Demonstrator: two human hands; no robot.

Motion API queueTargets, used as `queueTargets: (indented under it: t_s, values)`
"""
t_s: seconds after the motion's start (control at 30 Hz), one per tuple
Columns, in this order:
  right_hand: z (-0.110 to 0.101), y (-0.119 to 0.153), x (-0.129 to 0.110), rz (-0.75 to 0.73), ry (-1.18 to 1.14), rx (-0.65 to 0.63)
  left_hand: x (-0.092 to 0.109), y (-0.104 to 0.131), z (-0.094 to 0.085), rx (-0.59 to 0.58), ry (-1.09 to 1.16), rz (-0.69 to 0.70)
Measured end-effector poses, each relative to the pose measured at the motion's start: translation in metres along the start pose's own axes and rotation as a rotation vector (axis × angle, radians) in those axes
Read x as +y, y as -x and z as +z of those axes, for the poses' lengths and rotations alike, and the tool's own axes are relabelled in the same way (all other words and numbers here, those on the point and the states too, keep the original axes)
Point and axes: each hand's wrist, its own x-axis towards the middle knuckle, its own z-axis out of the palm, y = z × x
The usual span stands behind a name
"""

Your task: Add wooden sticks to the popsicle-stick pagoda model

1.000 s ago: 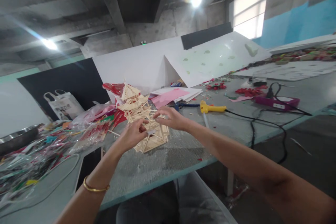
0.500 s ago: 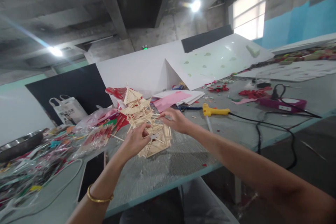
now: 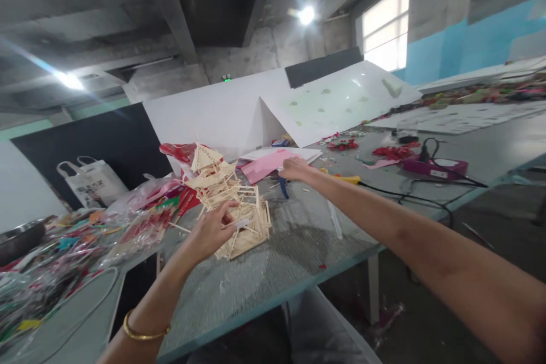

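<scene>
Two-handed, worked at separate spots over the counter (image 3: 264,281). Had the stick model (image 3: 216,182) upright left of centre, with a wider tier low down. Set the left hand (image 3: 209,232) at its near left side, with curved fingers over the lower part and a small whitish piece (image 3: 242,223) at the tips; could not tell whether gripping that piece or merely touching. Reached farther out to the right with the right hand (image 3: 297,169), to a blue-handled tool (image 3: 283,187) beside the pink paper (image 3: 260,168). Had these fingers bunched at the tool; could not tell whether closed on it.

Looked, in judgement, like a reach to the tool with the left hand at the model. Seemed to call for a light, steady left hand, given such thin, easily knocked sticks.

Left bare surface between the model and the near edge, and more to the right, towards a clear rod (image 3: 335,219). Had tighter room on the left, with a dark phone (image 3: 136,287) and heaped plastic wrappings (image 3: 140,230). Showed a yellow glue gun (image 3: 352,180) partly behind the right forearm, with a black cord trailing right, a likely snag.
</scene>
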Motion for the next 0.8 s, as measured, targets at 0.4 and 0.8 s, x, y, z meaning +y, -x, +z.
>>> queueTargets:
  t_s: [0.4, 0.8]
  values:
    - [-0.004, 0.051, -0.048, -0.345, -0.275, 0.245, -0.005, 0.01, 0.001, 0.065, 0.062, -0.014]
    - [0.003, 0.127, -0.087, -0.799, 0.03, 0.094, -0.015, 0.013, 0.011, 0.125, 0.16, -0.008]
